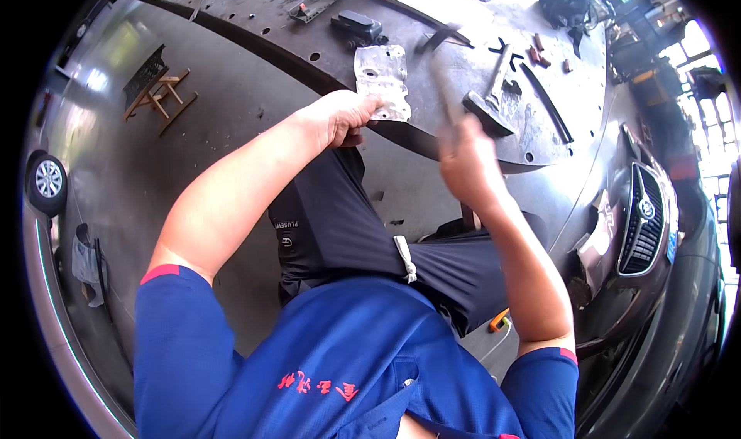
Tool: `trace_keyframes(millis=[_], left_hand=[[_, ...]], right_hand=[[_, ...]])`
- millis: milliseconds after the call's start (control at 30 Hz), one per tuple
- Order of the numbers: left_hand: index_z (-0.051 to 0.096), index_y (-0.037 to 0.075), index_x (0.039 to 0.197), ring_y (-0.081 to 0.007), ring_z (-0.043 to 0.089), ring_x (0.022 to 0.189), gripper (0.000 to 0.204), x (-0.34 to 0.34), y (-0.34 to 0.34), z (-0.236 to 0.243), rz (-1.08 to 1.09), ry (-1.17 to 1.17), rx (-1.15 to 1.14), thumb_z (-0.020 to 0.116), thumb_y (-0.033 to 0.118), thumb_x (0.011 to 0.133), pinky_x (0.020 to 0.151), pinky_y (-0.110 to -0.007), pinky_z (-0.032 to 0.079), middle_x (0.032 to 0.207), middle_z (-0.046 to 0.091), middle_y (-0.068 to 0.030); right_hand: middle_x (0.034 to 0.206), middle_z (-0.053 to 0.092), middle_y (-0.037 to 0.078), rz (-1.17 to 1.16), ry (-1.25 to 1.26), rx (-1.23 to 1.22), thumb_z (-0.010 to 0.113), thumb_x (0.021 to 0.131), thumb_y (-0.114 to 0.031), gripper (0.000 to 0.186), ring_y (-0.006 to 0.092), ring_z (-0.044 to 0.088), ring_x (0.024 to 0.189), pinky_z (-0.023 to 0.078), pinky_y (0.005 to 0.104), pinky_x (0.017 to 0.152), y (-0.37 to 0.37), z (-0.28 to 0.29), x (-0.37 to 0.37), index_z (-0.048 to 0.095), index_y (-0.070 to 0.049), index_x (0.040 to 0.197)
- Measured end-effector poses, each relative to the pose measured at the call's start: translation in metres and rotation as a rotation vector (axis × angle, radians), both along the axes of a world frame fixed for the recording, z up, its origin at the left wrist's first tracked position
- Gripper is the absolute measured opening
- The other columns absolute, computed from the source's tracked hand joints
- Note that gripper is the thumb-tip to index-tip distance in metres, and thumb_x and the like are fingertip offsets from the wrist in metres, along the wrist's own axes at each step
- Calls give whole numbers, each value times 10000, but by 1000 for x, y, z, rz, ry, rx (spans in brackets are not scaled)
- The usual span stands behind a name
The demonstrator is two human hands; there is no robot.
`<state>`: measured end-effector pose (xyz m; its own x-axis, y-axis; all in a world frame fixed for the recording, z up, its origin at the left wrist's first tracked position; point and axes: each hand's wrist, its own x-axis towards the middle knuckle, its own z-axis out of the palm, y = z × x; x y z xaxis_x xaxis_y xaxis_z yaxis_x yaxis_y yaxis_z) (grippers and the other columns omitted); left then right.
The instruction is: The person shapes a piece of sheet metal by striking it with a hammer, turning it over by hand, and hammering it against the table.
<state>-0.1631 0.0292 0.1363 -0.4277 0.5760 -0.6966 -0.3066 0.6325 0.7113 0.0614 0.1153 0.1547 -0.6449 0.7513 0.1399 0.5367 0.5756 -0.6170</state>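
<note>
My left hand (347, 119) grips the near edge of a silvery, dented sheet-metal piece (383, 72) with holes, lying at the rim of the steel table (247, 7). My thumb is on top and the fingers curl beneath. My right hand (467, 157) is closed around the handle of a hammer (445, 88), blurred by motion. Its dark head is up and to the right of the sheet metal, apart from it. A second, heavier hammer (488, 113) lies on the table just right of my right hand.
A black boxy object (359, 26), a long flat bar (421, 16), a dark curved strip (546, 103) and several small brown pieces (536, 53) lie on the table. A wooden folding chair (160, 84) stands left. A car front (644, 215) is on the right.
</note>
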Motion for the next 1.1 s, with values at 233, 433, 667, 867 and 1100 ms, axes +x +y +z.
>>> trace_keyframes(millis=[233,433,667,867,1100], left_hand=[[710,177,938,-75,401,563,260,2,-4,5,-17,38,-2,719,424,1020,632,-310,492,756,547,68],[708,173,974,-85,404,570,275,27,4,-2,-15,-4,23,713,444,1020,645,-321,503,748,541,66],[712,152,988,-46,391,523,304,23,0,-3,-36,-25,33,700,453,1033,565,-264,480,857,588,39],[690,163,942,-71,398,531,296,26,11,-10,-33,-30,38,706,446,1029,633,-309,494,796,554,53],[666,164,923,-74,393,535,315,27,-2,-3,-36,-79,44,667,449,1057,651,-316,502,782,553,64]], right_hand=[[829,725,218,-13,114,31,630,1084,-332,377,361,725,731,554,470,708,-5,105,-2,651,39,1022],[971,727,341,-62,-69,100,631,1058,-285,296,529,724,941,581,573,825,0,8,4,603,9,1040],[908,748,259,-84,44,76,600,1096,-327,360,438,755,881,568,501,779,7,100,5,654,28,1064],[1027,736,345,-81,-262,71,583,1076,-344,396,487,741,999,581,544,916,23,19,-15,659,41,1129],[952,735,312,-43,155,50,587,1087,-330,381,453,755,894,599,509,849,21,83,-12,652,45,1079]])
